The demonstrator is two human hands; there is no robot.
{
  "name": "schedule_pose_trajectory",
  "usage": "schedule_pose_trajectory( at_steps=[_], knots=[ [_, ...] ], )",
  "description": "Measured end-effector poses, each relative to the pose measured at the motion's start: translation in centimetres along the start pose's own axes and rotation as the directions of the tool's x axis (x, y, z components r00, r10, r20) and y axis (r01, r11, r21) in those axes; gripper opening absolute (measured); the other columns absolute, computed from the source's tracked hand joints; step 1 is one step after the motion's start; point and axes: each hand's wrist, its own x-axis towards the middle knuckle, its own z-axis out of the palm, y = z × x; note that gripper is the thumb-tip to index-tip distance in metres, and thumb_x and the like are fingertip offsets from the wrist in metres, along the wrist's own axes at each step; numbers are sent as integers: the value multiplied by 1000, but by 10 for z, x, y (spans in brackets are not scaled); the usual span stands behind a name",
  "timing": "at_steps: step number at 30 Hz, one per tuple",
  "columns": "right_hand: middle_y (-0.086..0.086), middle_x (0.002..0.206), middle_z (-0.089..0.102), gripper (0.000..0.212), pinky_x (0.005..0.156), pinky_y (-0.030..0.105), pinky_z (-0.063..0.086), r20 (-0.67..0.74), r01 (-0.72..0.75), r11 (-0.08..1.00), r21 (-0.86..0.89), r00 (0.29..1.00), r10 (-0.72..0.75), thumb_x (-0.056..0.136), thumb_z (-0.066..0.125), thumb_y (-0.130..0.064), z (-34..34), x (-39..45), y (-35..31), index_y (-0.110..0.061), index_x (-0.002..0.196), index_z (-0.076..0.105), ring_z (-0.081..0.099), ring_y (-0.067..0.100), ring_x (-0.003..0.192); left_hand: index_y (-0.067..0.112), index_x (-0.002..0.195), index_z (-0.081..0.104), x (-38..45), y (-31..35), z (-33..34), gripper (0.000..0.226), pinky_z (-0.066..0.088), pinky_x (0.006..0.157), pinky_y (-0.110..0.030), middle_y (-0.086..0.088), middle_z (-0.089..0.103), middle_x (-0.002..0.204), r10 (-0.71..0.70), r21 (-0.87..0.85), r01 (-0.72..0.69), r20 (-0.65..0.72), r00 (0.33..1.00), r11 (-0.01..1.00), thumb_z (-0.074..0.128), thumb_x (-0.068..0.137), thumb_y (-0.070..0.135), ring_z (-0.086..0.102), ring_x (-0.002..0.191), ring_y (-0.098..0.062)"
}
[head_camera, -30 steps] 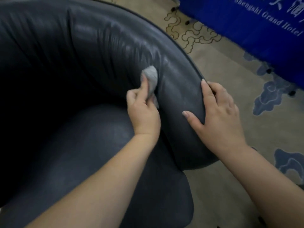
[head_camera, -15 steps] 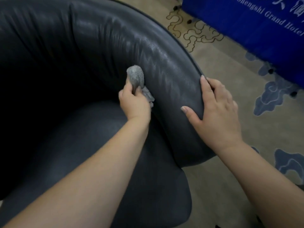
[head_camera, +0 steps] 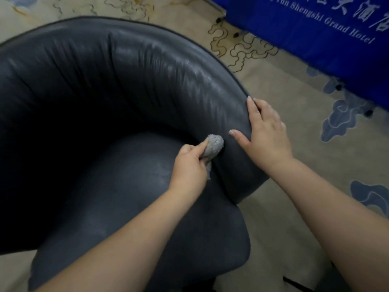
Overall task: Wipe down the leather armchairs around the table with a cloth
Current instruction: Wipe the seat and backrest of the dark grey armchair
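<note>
The dark leather armchair (head_camera: 130, 85) fills the left and centre of the view. The grey cloth (head_camera: 214, 145), bunched, is gripped by the left hand (head_camera: 189, 167) and pressed where seat meets inner armrest. The right hand (head_camera: 266, 135) is laid spread over the armrest top. A blue banner (head_camera: 315, 39) hangs above patterned carpet (head_camera: 294, 85).

There is just one camera, worn on the person's head. It looks forward and down, from close above the chair (head_camera: 130, 98). Both arms reach in from the bottom edge, and the left hand (head_camera: 190, 167) and right hand (head_camera: 266, 135) sit near the middle. The carpet (head_camera: 280, 98) shows along the top and right, with a blue banner (head_camera: 315, 39) in the top right corner.
</note>
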Motion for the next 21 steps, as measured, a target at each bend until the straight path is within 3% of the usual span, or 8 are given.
schedule_pose_trajectory(
  at_steps=[2,4,7,9,11,17,21],
  knots=[
    [7,157,14,82,111,42,25,65,-24,1000,0,998,24,90,51,-52,-5,-7,-5,-18,153,10,19,27,142,25,137,51,-12,0,-17,47,28,76,4,-2,53,113,4,127,-9,39,999,992,53,94,7,51,87,7],
    [6,160,3,80,113,44,21,139,-67,997,25,988,63,92,51,-49,-13,-22,-8,-22,153,7,13,28,144,27,141,46,-27,-4,-31,51,29,87,-6,-2,56,123,25,253,-43,70,997,966,53,94,11,52,107,-11],
    [6,160,1,73,115,45,19,192,-111,993,34,976,102,92,54,-46,-26,-58,-9,-25,152,18,10,28,145,22,132,57,-50,-13,-52,47,42,95,-30,-7,65,115,147,376,-192,145,978,906,59,88,8,56,107,-28],
    [8,159,10,67,115,45,22,179,-123,992,23,977,117,90,57,-43,-33,-85,-10,-21,148,31,14,28,145,20,122,65,-63,-19,-64,40,47,90,-38,-7,70,104,184,428,-256,205,961,867,63,84,8,60,98,-29],
    [8,158,18,61,115,44,22,196,-156,988,21,969,148,91,57,-41,-38,-112,-14,-19,144,39,18,28,144,22,118,68,-73,-24,-75,35,48,85,-36,-5,71,97,186,455,-286,252,950,843,64,84,13,60,93,-27],
    [4,158,20,58,114,41,19,260,-265,964,-10,930,258,94,50,-43,-54,-199,-42,-21,146,36,16,25,145,20,111,69,-104,-14,-95,27,46,75,-35,-6,65,87,259,514,-474,435,862,715,63,85,21,55,86,-27],
    [3,159,17,58,114,41,18,266,-372,928,-6,894,360,95,47,-47,-68,-248,-70,-24,146,32,13,23,146,21,105,68,-134,0,-113,20,50,71,-39,-3,60,84,369,494,-628,525,767,602,65,85,23,45,81,-21]
  ],
)
